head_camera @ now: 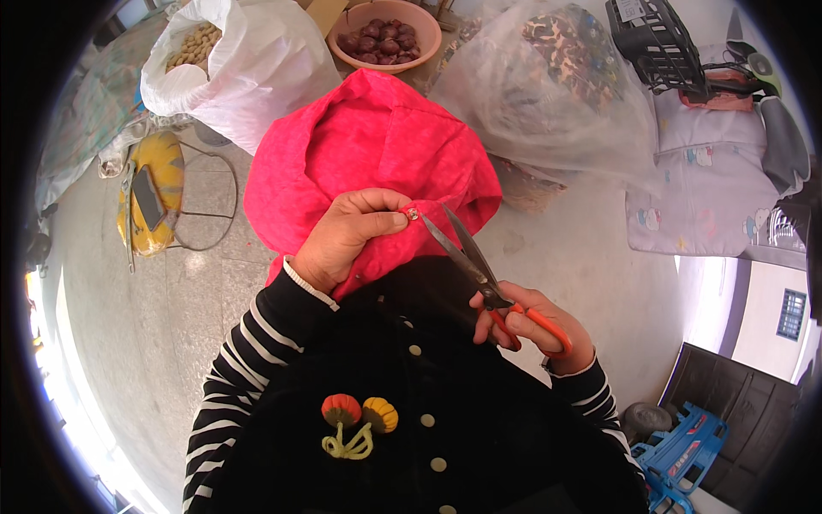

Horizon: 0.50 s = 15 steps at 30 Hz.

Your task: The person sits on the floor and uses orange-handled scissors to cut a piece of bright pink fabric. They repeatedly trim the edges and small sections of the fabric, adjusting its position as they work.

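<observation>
A bright pink-red cloth garment [411,148] lies bunched in front of me. My left hand [347,238] pinches its edge between thumb and fingers, right beside a small round button or snap [412,214]. Scissors with orange-red handles [491,292] are in my right hand [542,321], fingers through the loops. Their blades are parted and point up and left, the tips close to the snap. Whether the blades touch the cloth, I cannot tell.
Beyond the cloth stand a white sack of peanuts [257,70], a pink basin of dark red onions [427,35] and a large plastic bag [546,96]. A stool with a yellow cushion [170,173] bears a phone [148,198]. A patterned pad [700,193] lies right.
</observation>
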### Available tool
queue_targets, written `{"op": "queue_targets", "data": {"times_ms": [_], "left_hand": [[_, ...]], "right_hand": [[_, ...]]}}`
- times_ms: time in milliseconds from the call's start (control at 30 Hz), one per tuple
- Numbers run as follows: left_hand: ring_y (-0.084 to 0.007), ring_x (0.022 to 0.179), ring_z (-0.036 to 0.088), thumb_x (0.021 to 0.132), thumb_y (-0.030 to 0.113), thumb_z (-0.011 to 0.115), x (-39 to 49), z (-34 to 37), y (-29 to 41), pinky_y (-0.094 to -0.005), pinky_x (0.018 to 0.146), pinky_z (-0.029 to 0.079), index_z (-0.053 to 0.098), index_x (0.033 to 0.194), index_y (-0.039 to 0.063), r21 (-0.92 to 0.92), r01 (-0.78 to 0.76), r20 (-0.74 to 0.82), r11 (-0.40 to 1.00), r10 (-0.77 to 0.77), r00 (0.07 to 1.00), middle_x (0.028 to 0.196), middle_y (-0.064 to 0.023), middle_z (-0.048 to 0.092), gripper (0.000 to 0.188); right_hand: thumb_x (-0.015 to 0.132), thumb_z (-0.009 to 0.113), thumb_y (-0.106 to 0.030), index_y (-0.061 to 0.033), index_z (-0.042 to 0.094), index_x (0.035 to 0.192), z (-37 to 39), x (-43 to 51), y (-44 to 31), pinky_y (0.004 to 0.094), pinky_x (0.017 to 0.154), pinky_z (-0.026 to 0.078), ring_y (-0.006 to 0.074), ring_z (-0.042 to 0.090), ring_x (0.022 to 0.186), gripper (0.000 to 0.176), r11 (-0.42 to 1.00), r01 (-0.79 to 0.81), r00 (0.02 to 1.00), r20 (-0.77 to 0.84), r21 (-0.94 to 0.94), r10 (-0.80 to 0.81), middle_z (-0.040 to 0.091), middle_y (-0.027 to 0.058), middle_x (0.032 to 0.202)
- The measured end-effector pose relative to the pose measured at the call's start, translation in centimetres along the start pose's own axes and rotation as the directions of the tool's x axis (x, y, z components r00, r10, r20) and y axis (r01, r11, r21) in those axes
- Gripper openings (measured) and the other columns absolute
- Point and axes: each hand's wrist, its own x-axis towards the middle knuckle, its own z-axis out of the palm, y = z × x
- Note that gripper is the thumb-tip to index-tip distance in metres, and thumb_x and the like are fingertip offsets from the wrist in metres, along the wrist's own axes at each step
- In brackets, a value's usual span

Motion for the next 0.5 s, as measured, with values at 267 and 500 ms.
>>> {"op": "queue_targets", "data": {"times_ms": [267, 500], "left_hand": [[-0.0102, 0.098, 0.066, 0.095, 0.0, 0.068, 0.0, 0.5, -0.2, -0.0248, 0.093, 0.052, 0.074, 0.111, -0.003, 0.1, -0.026, 0.022, 0.995, 0.024, 0.999, 0.104, -0.0031, 0.074, 0.017], [-0.0094, 0.099, 0.065, 0.095, 0.0, 0.067, 0.1, 0.2, -0.6, -0.0248, 0.094, 0.051, 0.074, 0.109, -0.002, 0.199, -0.073, 0.066, 0.977, 0.061, 0.996, 0.103, -0.001, 0.073, 0.015]], "right_hand": [[0.102, 0.062, -0.039, 0.0004, 0.055, 0.136, -0.4, -0.8, -1.1, 0.0241, 0.066, 0.048, 0.0095, 0.056, 0.071, 0.053, 0.993, -0.062, 0.998, -0.026, -0.1, 0.059, 0.069, 0.0079, 0.093], [0.105, 0.06, -0.036, -0.0007, 0.056, 0.133, -0.8, -1.0, -1.9, 0.026, 0.069, 0.05, 0.0109, 0.059, 0.074, 0.046, 0.968, -0.072, 0.997, -0.038, -0.242, 0.065, 0.067, 0.0048, 0.089]]}}
